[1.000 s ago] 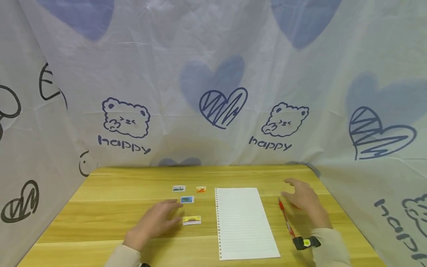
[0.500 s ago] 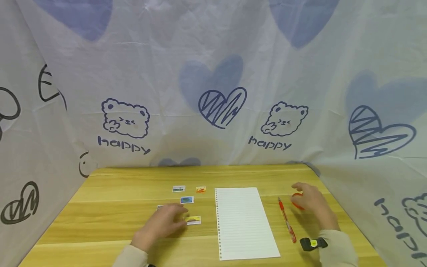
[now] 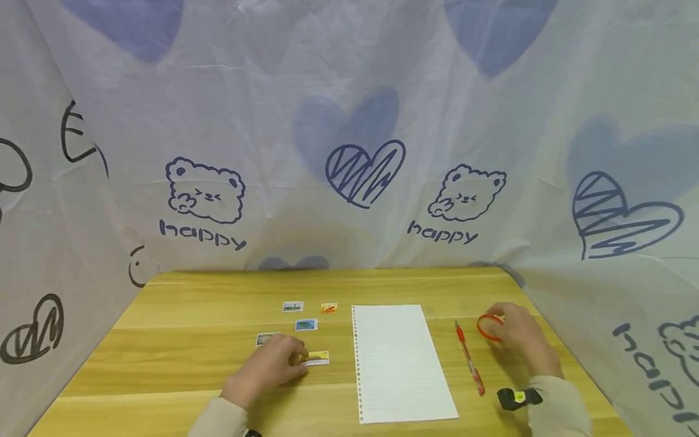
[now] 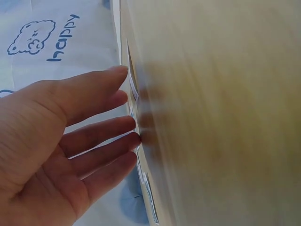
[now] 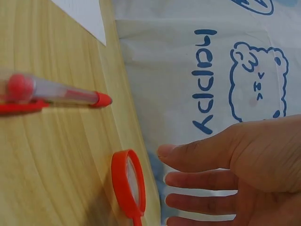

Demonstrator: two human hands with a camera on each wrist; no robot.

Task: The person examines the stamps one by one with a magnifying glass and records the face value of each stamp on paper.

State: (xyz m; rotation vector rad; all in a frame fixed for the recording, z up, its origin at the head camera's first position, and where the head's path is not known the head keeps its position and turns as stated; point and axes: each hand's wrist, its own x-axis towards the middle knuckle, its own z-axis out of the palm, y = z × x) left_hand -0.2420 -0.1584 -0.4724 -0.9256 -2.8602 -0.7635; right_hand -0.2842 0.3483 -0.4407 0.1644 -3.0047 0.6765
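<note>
My left hand (image 3: 273, 364) is at the left end of a yellow postage stamp (image 3: 318, 358), thumb and index fingertip close about it. In the left wrist view the fingers are fairly straight, and the stamp's edge (image 4: 132, 75) shows beside the thumb tip; whether they touch is unclear. My right hand (image 3: 521, 334) hovers by a red-rimmed magnifying glass (image 3: 480, 328). The right wrist view shows straight fingers, apart from the magnifying glass (image 5: 123, 183), whose lens and handle stub are visible. A red pen (image 3: 468, 358) lies left of that hand.
White lined paper (image 3: 401, 364) with punched holes lies mid-table. Other stamps lie to its left: a blue one (image 3: 306, 325), a grey-green one (image 3: 292, 306), an orange one (image 3: 329, 308) and a partly covered one (image 3: 266, 338). A printed curtain (image 3: 327, 243) hangs behind the wooden table (image 3: 180, 328).
My left hand has moved right onto the yellow stamp's left end, uncovering another stamp behind it. My right hand has shifted right, bringing the magnifying glass and the pen's lower end into sight.
</note>
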